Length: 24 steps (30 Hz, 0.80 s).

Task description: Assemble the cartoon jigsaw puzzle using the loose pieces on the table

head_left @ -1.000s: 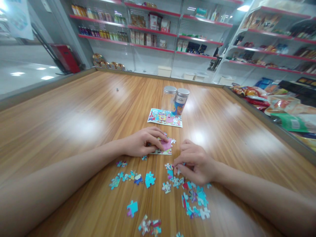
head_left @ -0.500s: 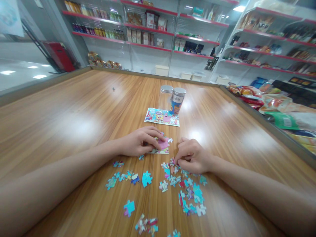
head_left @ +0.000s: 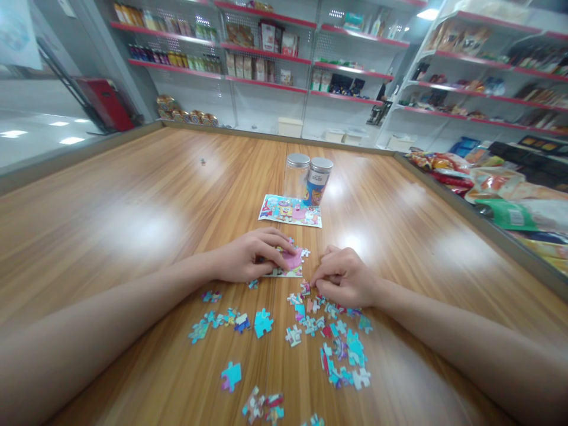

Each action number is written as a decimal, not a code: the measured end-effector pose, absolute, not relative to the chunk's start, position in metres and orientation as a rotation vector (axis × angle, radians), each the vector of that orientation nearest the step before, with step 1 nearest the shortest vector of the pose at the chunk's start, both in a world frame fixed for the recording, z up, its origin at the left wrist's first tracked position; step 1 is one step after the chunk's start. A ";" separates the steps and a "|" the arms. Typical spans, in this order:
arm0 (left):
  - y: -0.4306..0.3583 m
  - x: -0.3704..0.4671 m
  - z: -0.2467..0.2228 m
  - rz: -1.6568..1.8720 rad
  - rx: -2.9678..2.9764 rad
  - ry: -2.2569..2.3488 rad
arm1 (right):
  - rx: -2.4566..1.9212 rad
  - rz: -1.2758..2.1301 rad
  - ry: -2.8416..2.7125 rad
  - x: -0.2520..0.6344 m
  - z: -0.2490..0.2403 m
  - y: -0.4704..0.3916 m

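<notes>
My left hand (head_left: 248, 254) lies over a partly joined jigsaw puzzle (head_left: 293, 260), fingers stretched across its pink part and covering its left side. To the right, my right hand (head_left: 344, 277) is closed, its fingers curled and the thumb tucked under. At its fingertips is a small puzzle piece (head_left: 305, 288), just below the puzzle's lower right corner. Loose puzzle pieces (head_left: 313, 324) lie below and partly under this hand. More pieces (head_left: 217, 318) are spread below my left hand, among them a larger blue one (head_left: 263, 323).
Beyond the puzzle lies a cartoon picture card (head_left: 290, 212). A clear jar (head_left: 296, 177) and a blue printed can (head_left: 318, 182) with metal lids stand at its back edge. Packaged goods (head_left: 501, 195) line the right side of the wooden table (head_left: 146, 195). Stocked shelves (head_left: 266, 53) rise behind.
My right hand has shifted slightly left and up, and the small piece at its fingertips has moved a little with it. My left hand stays on the puzzle.
</notes>
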<state>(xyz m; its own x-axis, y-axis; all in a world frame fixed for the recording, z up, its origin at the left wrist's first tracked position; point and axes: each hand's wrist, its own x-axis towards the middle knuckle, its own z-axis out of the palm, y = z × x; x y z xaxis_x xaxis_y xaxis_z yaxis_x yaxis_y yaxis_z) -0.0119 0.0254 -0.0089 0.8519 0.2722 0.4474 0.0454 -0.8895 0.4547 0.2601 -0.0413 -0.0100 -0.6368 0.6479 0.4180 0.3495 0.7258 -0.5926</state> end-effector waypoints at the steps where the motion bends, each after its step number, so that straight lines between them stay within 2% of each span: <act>1: 0.025 -0.012 -0.009 0.717 2.591 0.234 | -0.783 0.648 -2.280 0.260 -0.010 -0.041; 8: 0.025 -0.012 -0.008 0.721 2.582 0.242 | -0.831 0.726 -2.241 0.263 -0.009 -0.038; 17: 0.026 -0.013 -0.011 0.715 2.591 0.237 | -0.533 0.852 -2.445 0.265 -0.004 -0.036; 24: 0.031 -0.019 -0.017 0.698 2.628 0.214 | -0.585 0.898 -2.492 0.265 -0.007 -0.033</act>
<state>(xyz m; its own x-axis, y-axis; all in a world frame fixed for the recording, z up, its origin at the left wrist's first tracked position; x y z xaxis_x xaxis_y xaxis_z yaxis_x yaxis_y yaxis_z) -0.0185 0.0306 -0.0170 0.8628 0.2474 0.4409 0.0416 -0.9038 0.4258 0.2654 -0.0327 -0.0066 -0.8206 0.5158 0.2461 0.2404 0.7022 -0.6701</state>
